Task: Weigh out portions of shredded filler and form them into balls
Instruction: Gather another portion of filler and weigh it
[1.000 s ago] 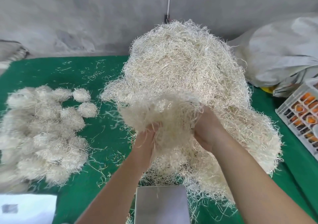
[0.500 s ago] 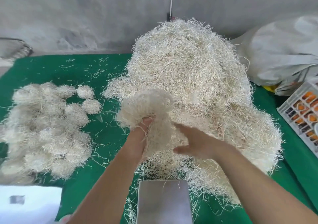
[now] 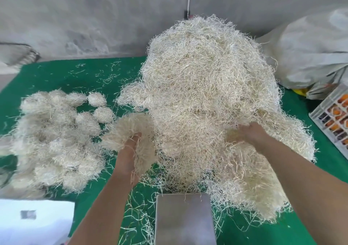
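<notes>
A tall heap of pale shredded filler (image 3: 205, 86) rises from the green table cover (image 3: 62, 75). My left hand (image 3: 130, 150) grips a loose clump of filler (image 3: 130, 129) pulled off the heap's left side. My right hand (image 3: 250, 131) digs into the heap's right flank, its fingertips buried in strands. A pile of finished filler balls (image 3: 56, 135) lies at the left. The steel scale pan (image 3: 185, 218) sits bare at the near edge, between my forearms.
A white plastic crate (image 3: 333, 118) with orange and dark items stands at the right edge. A grey sack (image 3: 312, 50) slumps behind it. A white sheet (image 3: 33, 220) lies at the near left. Loose strands litter the cover.
My left hand has drawn its clump leftward and down, away from the heap. My right hand has let go of that clump and swung right into the heap's side.
</notes>
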{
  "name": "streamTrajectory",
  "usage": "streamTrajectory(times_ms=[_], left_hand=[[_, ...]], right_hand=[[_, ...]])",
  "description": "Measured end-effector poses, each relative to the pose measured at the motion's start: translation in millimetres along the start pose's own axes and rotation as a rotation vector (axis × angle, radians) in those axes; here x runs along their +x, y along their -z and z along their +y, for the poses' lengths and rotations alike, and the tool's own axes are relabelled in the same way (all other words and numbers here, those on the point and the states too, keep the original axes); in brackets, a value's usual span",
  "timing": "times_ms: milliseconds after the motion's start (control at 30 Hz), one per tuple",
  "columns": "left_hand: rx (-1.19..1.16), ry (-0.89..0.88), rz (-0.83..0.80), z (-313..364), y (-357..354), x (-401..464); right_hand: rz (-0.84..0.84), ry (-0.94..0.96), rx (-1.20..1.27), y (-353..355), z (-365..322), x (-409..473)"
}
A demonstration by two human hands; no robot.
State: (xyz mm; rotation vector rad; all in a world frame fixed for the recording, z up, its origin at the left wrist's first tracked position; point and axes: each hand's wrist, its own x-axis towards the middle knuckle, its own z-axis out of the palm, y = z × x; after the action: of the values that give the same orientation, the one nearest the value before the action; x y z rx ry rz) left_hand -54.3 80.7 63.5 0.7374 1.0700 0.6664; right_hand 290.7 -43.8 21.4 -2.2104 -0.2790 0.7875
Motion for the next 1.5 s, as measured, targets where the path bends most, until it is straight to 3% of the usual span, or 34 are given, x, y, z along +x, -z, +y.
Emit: streamTrajectory(times_ms=[100, 167, 233, 300, 333, 400, 467, 533, 633, 800, 867, 933, 1067, 1233, 1333, 1433, 1500], left_hand=[[0.28, -0.002, 0.178, -7, 6, 9], [0.414, -0.04, 0.248, -13, -2, 13], [0.408, -0.036, 0.193, -17, -10, 9], [0.257, 0.003, 0.012, -22, -21, -3], [0.156, 0.034, -0.066, -26, -31, -11], [0.019, 0.039, -0.196, -36, -45, -20], [0.043, 0.046, -0.286, -50, -56, -33], [0.038, 0.181, -0.361, -57, -48, -44], [0.438, 0.173, -0.301, -74, -18, -50], [0.43, 0.127, -0.117, -93, 54, -47], [0.4, 0.145, -0.01, -105, 72, -53], [0.407, 0.141, 0.084, -119, 81, -63], [0.562, -0.018, 0.004, -140, 75, -76], [1.035, -0.268, -0.013, -151, 70, -79], [1.296, -0.528, -0.065, -146, 63, -86], [1.241, -0.68, -0.167, -144, 58, -96], [0.964, -0.598, -0.249, -143, 53, -107]], right_hand=[[-0.037, 0.039, -0.154, 15, 8, 11], [-0.095, 0.098, -0.563, 21, 3, 8], [-0.014, 0.233, -0.856, 21, -10, -5], [0.073, 0.437, -0.688, 12, -22, -36], [0.029, 0.535, -0.512, 1, -24, -58], [-0.246, 0.597, -0.211, -29, -19, -111], [-0.553, 0.502, -0.054, -56, -5, -160], [-0.637, 0.498, 0.045, -74, 15, -173], [-0.47, 0.457, 0.216, -78, 35, -174], [-0.662, 0.192, 0.441, -74, 84, -164], [-0.795, 0.104, 0.367, -77, 96, -165], [-0.84, 0.155, 0.06, -84, 103, -171], [-0.668, 0.364, -0.791, -82, 117, -176], [-0.607, 0.432, -0.531, -61, 112, -189], [-0.421, 0.587, -0.441, -63, 114, -200], [-0.339, 0.636, -0.315, -72, 118, -216], [-0.354, 0.654, -0.286, -79, 122, -227]])
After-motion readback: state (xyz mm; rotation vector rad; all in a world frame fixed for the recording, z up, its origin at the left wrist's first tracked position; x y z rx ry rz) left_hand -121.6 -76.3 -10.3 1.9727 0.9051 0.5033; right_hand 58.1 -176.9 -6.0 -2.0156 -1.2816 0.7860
